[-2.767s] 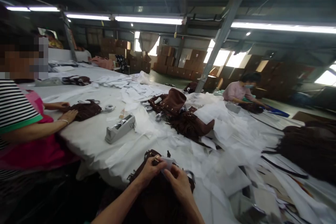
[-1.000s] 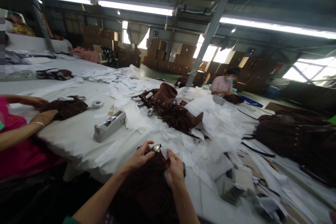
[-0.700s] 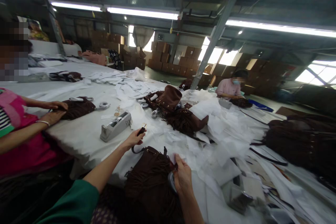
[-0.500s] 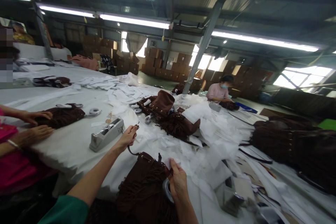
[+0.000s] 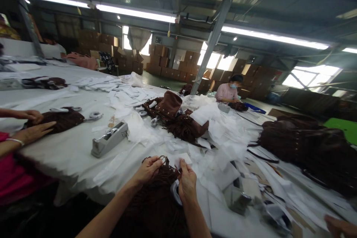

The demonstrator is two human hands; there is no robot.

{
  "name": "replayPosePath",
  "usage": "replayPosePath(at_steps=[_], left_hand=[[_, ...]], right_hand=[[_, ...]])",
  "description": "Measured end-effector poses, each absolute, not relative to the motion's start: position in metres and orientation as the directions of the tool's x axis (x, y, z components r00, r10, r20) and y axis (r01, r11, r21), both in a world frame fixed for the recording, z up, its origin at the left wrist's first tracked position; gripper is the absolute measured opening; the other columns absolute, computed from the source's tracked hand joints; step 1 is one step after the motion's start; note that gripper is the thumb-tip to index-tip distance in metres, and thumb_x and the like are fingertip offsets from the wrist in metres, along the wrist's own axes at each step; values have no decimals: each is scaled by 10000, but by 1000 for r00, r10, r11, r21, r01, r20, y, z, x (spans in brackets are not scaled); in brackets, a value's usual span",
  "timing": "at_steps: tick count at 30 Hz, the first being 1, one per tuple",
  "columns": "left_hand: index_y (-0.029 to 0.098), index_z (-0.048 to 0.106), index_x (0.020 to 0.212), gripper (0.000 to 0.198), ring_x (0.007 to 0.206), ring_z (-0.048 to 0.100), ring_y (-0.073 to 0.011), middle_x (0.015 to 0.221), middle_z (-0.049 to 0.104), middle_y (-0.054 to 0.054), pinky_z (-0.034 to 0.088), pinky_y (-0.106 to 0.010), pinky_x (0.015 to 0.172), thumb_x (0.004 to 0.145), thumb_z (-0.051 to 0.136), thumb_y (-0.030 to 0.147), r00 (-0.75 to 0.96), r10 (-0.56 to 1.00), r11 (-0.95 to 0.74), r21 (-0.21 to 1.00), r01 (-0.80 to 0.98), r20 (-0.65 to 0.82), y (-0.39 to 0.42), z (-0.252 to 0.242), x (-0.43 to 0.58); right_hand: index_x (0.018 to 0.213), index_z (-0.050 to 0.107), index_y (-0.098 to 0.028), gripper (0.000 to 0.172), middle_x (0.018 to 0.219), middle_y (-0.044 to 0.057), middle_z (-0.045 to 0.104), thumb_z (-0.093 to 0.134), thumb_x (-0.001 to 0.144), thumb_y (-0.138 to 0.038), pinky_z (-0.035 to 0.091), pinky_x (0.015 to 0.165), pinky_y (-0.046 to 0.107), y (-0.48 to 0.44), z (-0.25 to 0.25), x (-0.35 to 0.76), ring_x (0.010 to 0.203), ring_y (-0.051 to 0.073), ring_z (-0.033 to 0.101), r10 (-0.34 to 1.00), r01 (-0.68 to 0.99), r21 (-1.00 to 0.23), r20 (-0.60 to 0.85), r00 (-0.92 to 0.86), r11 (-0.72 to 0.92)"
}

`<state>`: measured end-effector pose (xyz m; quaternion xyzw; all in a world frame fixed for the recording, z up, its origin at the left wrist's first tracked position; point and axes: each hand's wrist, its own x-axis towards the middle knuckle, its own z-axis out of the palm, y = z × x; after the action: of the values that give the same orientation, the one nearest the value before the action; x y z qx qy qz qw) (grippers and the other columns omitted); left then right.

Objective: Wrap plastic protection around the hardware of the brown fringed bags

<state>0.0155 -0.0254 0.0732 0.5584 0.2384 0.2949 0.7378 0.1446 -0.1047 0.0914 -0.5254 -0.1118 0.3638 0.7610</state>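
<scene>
A dark brown fringed bag (image 5: 156, 197) lies at the near table edge in front of me. My left hand (image 5: 149, 171) is closed at its top edge, pinching the end of a thin brown strap beside a small ring (image 5: 162, 159). My right hand (image 5: 186, 184) is closed on a small white piece of paper (image 5: 184, 160) at the bag's upper right side. A grey-white wrapped loop (image 5: 175, 192) lies against the bag by my right wrist. My fingers partly hide the strap end.
A grey tape dispenser (image 5: 109, 139) stands left of the bag, another dispenser (image 5: 237, 197) to the right. Brown bags (image 5: 181, 119) and white tissue (image 5: 220, 126) lie ahead. At left, a co-worker's hands (image 5: 33, 130) rest on another fringed bag. More dark bags (image 5: 304, 148) are piled at right.
My left hand has come down and right, bringing the strap end from out over the table to the bag's top edge. My right hand stays at the bag's upper right side.
</scene>
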Motion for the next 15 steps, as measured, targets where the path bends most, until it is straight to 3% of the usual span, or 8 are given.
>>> replayPosePath(at_steps=[10, 15], left_hand=[[159, 495, 714, 429, 397, 274, -36, 505, 358, 87, 158, -197, 396, 722, 626, 567, 729, 684, 203, 965, -164, -20, -26, 57, 15], [148, 516, 714, 423, 424, 293, -46, 514, 356, 79, 169, -202, 415, 744, 601, 561, 728, 686, 120, 985, -127, 10, -25, 57, 15]], right_hand=[[719, 629, -175, 300, 557, -12, 606, 708, 680, -461, 402, 463, 237, -96, 81, 127, 478, 126, 523, 752, -426, -889, -162, 639, 170], [743, 654, -155, 335, 607, 0, 641, 716, 663, -474, 435, 525, 241, -95, 81, 122, 541, 137, 554, 777, -411, -895, -131, 615, 175]])
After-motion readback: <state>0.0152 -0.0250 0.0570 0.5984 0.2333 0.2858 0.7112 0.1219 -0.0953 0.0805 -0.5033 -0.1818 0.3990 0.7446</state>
